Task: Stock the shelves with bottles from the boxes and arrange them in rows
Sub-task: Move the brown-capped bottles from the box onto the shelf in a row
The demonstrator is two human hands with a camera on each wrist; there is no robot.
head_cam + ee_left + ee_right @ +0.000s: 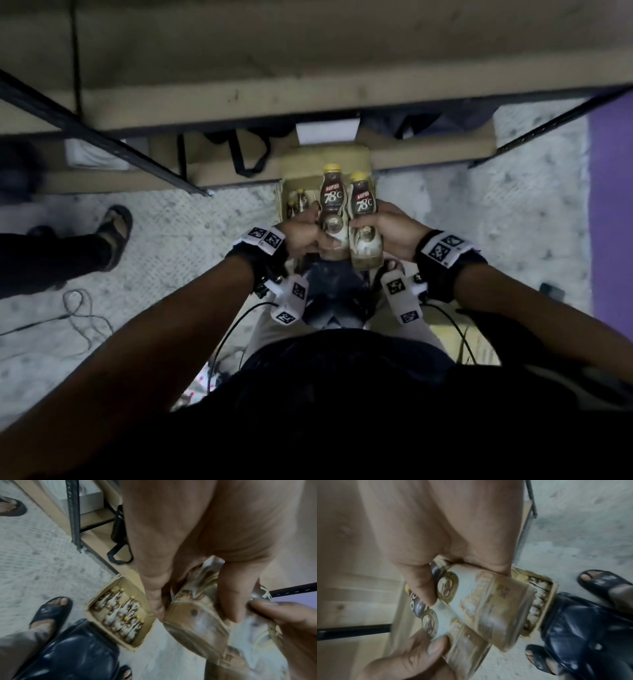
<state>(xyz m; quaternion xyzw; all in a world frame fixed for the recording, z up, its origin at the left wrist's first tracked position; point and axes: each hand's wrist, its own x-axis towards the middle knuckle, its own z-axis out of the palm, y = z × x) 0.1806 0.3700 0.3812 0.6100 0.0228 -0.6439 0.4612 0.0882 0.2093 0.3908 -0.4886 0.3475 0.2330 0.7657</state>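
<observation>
Two coffee bottles, yellow caps, dark and cream labels, held side by side and touching, caps pointing away from the person, above the box. Left bottle: gripped low on its body by the left hand, fingers curled round it. Right bottle: gripped likewise by the right hand, thumb across the label.

Box: brown cardboard, open at the top, standing on the floor just in front of the shelf. It holds more bottles of the same kind, upright in close rows; their number cannot be told.

Shelf: tan boards on a dark metal frame with punched uprights. The upper board is bare where it shows. The lower level carries white boxes and a dark bag with loop handles.

Floor: pale, speckled, patterned in small squares. A black cable lies looped at the left. A purple surface runs along the right edge.

Wearer: black sandals, light trousers, a dark shiny object between the feet. Marker-tagged bands sit on both wrists.

Second person: a dark trouser leg and a sandalled foot at the left, well apart from the box.
</observation>
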